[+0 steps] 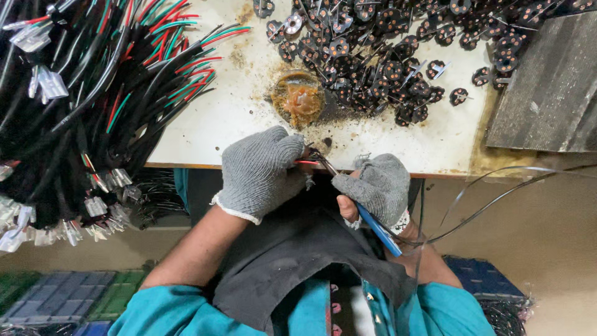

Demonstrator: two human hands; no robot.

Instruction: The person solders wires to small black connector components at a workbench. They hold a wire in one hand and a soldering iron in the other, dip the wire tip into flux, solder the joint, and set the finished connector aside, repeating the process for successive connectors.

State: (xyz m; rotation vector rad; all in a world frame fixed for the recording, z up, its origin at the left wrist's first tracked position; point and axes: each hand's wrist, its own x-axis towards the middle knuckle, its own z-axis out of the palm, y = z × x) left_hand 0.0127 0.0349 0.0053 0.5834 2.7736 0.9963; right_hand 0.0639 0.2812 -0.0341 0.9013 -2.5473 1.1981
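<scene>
Gripping a red wire in closed gloved fingers at centre frame, the left hand meets the right hand, clenched around a blue-handled tool, below the white table.

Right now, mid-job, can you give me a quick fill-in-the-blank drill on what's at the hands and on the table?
1. Both hands wear knitted ____ gloves.
2. The right hand holds a tool with a ____ handle.
3. The left hand pinches a thin ____ wire at the tool's tip.
4. The pile of small black round parts lies on the table, to the ____ of the bundle of cables.

Missing words: grey; blue; red; right
</scene>
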